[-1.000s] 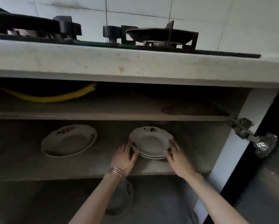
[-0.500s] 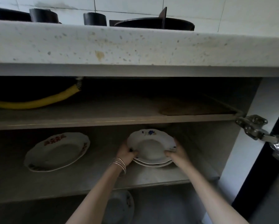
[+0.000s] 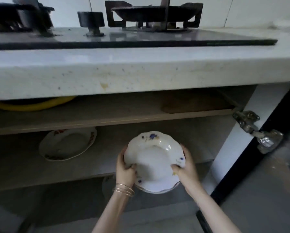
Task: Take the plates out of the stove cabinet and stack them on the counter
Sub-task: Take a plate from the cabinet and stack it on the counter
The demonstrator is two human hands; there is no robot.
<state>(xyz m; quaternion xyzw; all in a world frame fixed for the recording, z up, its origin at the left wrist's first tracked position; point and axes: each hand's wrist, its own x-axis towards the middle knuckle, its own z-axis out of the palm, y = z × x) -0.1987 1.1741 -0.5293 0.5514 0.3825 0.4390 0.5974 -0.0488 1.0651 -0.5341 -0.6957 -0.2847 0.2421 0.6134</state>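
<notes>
A small stack of white plates with blue flowers (image 3: 153,158) is held in front of the cabinet's middle shelf (image 3: 40,172), tilted toward me. My left hand (image 3: 125,169) grips its left rim and my right hand (image 3: 185,169) grips its right rim. A second white plate with red flowers (image 3: 68,144) lies on the same shelf to the left. The pale stone counter (image 3: 140,73) runs above the cabinet.
A gas stove (image 3: 132,36) with two burner grates takes up most of the counter top. A yellow hose (image 3: 31,104) and a brown board (image 3: 196,105) lie on the upper shelf. A metal door hinge (image 3: 248,125) sticks out at right. Another dish (image 3: 109,184) shows dimly below.
Both hands closed on the blue-flowered stack, lifted it off the shelf and drew it out toward me. My view has risen, so the stove top shows again.
</notes>
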